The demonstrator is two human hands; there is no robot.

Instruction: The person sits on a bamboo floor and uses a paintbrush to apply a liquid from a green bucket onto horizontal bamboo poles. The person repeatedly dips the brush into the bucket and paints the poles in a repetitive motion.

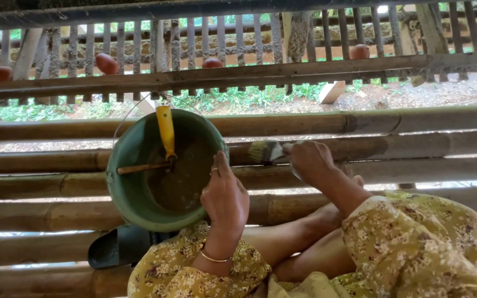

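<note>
A green bucket [121, 185] sits tilted on the bamboo floor and holds brown liquid. A yellow-handled tool [165, 129] and a wooden stick [142, 168] rest inside it. My left hand [225, 200], with a ring and a bracelet, grips the bucket's right rim. My right hand [310, 162] holds a paintbrush [264, 151] whose bristles lie against a bamboo pole [426, 144] just right of the bucket. My knees in yellow flowered cloth are drawn up under both arms.
The floor is made of long horizontal bamboo poles with gaps between them. A dark scoop-like object [114, 248] lies below the bucket. Beyond is a slatted wooden railing [249, 74] with reddish round objects [107, 63] on its ledge, and ground and plants outside.
</note>
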